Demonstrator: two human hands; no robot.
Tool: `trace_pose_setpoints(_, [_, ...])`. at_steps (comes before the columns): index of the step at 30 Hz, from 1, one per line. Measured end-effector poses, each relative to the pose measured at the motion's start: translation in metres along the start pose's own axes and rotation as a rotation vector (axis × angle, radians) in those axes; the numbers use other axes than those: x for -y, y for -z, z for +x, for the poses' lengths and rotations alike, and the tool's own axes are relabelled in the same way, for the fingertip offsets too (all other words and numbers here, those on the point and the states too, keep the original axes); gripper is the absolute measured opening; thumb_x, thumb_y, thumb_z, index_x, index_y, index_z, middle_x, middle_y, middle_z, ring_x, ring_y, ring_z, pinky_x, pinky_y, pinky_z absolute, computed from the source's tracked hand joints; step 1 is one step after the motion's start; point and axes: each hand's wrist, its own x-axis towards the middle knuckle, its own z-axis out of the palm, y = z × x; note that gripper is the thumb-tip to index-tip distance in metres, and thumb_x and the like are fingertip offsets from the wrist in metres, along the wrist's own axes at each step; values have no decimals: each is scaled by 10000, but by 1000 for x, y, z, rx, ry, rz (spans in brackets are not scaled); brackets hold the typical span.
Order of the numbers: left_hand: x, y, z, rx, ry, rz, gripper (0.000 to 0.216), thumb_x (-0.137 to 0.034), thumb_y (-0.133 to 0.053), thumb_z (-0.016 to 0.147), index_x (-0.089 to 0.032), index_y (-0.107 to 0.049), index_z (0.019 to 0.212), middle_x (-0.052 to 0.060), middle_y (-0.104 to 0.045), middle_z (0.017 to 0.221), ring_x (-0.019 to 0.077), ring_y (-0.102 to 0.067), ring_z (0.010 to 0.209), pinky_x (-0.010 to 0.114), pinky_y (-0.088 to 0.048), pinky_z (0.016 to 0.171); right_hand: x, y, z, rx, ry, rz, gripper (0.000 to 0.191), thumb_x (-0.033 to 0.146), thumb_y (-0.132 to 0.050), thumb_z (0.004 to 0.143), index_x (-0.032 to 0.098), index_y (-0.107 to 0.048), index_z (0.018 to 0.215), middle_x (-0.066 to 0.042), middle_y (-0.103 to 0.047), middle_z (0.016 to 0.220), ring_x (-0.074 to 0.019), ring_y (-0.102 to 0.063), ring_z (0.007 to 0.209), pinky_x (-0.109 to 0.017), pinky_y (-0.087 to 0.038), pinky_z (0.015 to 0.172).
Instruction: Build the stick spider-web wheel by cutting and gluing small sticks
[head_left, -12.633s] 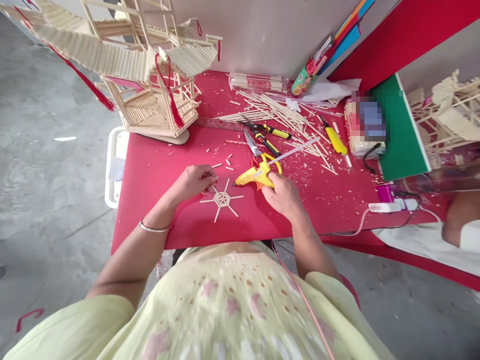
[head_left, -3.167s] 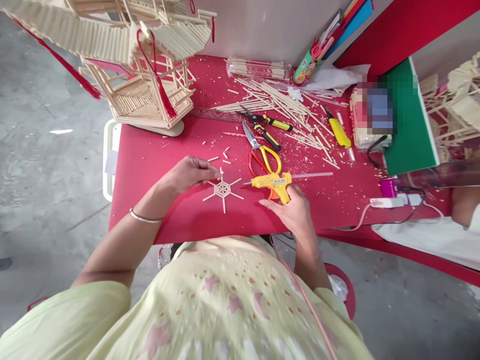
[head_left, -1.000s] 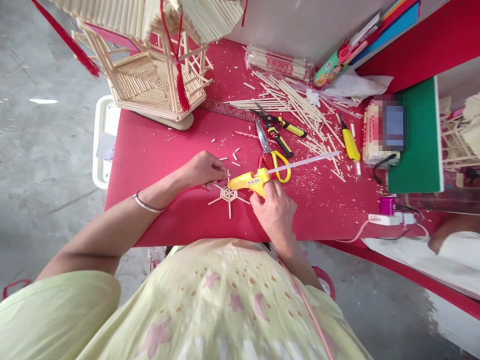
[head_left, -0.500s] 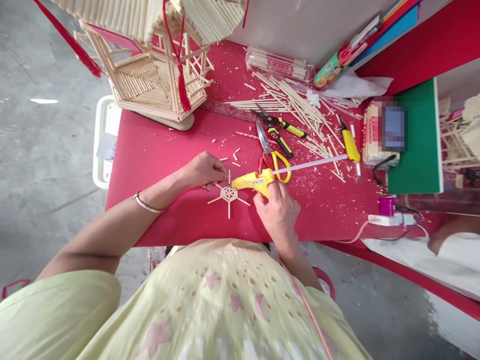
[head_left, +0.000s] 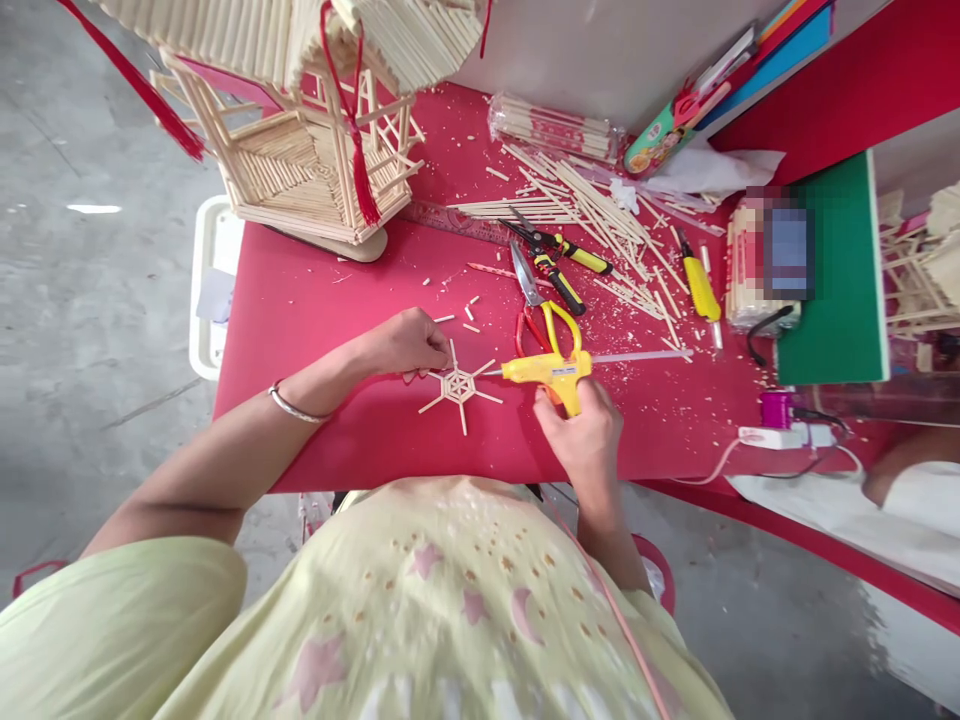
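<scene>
A small six-spoked frame of thin wooden sticks (head_left: 459, 387) lies on the red table, with hexagon rings around its centre. My left hand (head_left: 416, 343) is closed at its upper-left side, fingertips pinched on a spoke there; the fingers partly hide the contact. To the right, my right hand (head_left: 583, 428) grips a yellow hot glue gun (head_left: 551, 371) by its handle. Its nozzle points left and sits just off the right spokes, and a long clear glue stick (head_left: 637, 356) juts from its back.
Scissors (head_left: 555, 322), cutting pliers (head_left: 559, 262), a yellow craft knife (head_left: 700, 285) and loose sticks (head_left: 600, 215) lie beyond my hands. A large stick-built pavilion (head_left: 300, 160) with red tassels stands at the back left. A power strip (head_left: 780, 437) is at the right.
The glue gun in my right hand has moved right, away from the stick frame. My left hand stays at the frame, which has turned slightly.
</scene>
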Motion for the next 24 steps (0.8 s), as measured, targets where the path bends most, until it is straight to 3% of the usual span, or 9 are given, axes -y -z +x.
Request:
trace_pose_setpoints(6, [2, 0, 1, 23, 13, 40, 85, -196, -712, 694, -156, -787, 683, 14, -602, 493, 112, -532, 400, 205, -388, 403, -51, -1, -9, 19, -162, -78, 316, 519, -643, 870, 209, -632, 807, -60, -644, 777, -226, -591, 741, -329, -407, 683])
trace_pose_setpoints(11, [4, -1, 0, 18, 19, 67, 126, -221, -681, 717, -159, -790, 731, -5, -594, 491, 108, -540, 411, 199, -407, 417, -44, 15, -16, -41, -190, -358, 572, 610, -631, 901, 117, -697, 1183, -179, -702, 1027, -321, -643, 929, -377, -436, 711])
trace_pose_setpoints(13, [4, -1, -1, 8, 27, 72, 126, -220, -678, 718, -160, -788, 731, -12, -587, 484, 104, -535, 407, 198, -411, 422, -30, 21, -18, -116, -106, -292, 522, 560, -628, 936, 135, -692, 1233, -171, -712, 1069, -322, -648, 995, -398, -470, 784])
trace_pose_setpoints(15, [4, -2, -1, -1, 34, 88, 120, -214, -677, 717, -161, -785, 723, -17, -589, 483, 98, -527, 400, 197, -408, 423, -11, 19, -21, -141, 56, -98, 326, 435, -618, 979, 184, -721, 1158, -121, -729, 1051, -264, -663, 991, -371, -491, 856])
trace_pose_setpoints(19, [2, -4, -3, -20, 60, 111, 119, -209, -671, 726, -156, -776, 711, -19, -599, 487, 92, -525, 395, 196, -405, 423, 26, -8, -31, 38, 401, 246, 135, 331, -641, 981, 231, -727, 1011, -47, -739, 951, -169, -679, 896, -281, -498, 813])
trace_pose_setpoints(24, [-1, -7, -5, -30, 82, 78, 110, -193, -670, 733, -144, -761, 695, -23, -590, 481, 83, -511, 390, 196, -389, 416, 45, -42, -41, 124, 442, 285, 191, 396, -666, 970, 226, -704, 891, -25, -701, 847, -148, -650, 805, -276, -452, 725])
